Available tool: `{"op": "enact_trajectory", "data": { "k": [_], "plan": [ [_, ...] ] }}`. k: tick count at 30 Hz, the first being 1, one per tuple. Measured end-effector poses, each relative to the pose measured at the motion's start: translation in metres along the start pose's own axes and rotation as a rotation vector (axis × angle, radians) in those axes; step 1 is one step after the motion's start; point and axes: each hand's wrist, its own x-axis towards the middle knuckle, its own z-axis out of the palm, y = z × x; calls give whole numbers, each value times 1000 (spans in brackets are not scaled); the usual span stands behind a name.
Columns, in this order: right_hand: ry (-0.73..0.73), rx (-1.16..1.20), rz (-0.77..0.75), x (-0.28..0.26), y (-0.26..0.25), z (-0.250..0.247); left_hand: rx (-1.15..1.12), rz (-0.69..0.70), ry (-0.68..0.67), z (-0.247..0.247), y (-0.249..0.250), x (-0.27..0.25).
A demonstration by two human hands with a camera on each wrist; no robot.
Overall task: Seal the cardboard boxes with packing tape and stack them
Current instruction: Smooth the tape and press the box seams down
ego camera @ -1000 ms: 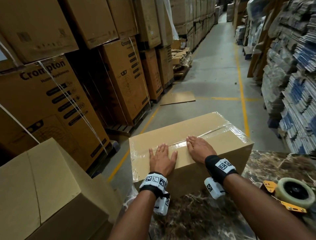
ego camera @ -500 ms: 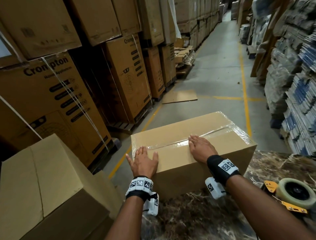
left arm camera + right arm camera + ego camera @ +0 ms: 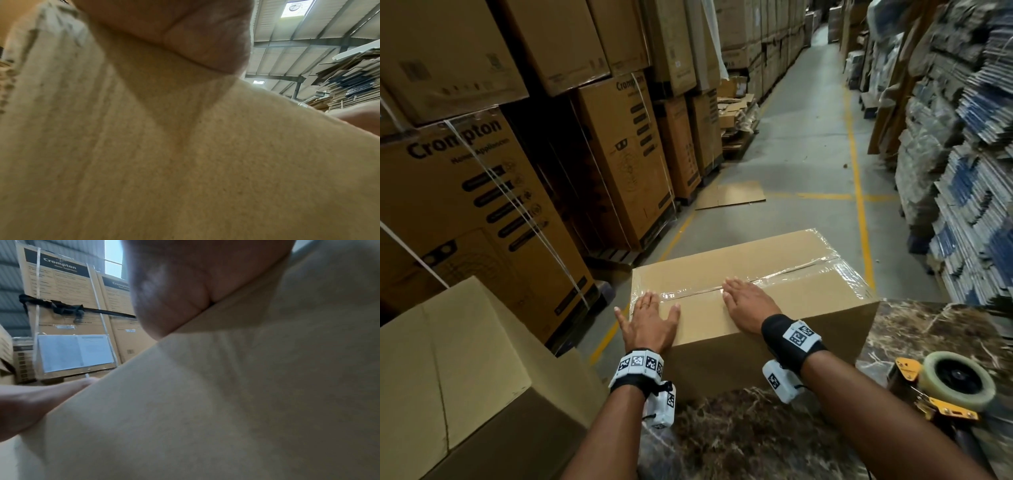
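A sealed cardboard box stands on the marble table, with clear packing tape along its top seam. My left hand lies flat, fingers spread, on the box's near left corner over the tape end. My right hand lies flat on the middle of the seam. Both wrist views show only the heel of each palm against the box's side. A tape dispenser with a yellow frame lies on the table at the right.
A second plain box stands at the lower left. Tall stacks of printed cartons line the left side of the aisle. Flattened cartons are stacked on the right. A cardboard sheet lies on the concrete floor ahead.
My left hand has slid left along the taped seam, from near the middle to the box's left corner. The right hand has stayed in place.
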Motion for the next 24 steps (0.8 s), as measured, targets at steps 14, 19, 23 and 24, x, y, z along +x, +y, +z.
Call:
{"op": "enact_trajectory", "data": {
  "k": [14, 19, 23, 24],
  "plan": [
    [198, -51, 384, -17, 123, -48, -90, -26, -11, -3, 2, -3],
    [249, -108, 467, -9, 131, -41, -130, -31, -30, -6, 2, -5],
    [298, -92, 449, -9, 133, -36, -107, -10, -31, -8, 2, -6],
    [332, -76, 427, -11, 133, -36, -113, -6, -26, -8, 1, -6]
  ]
}}
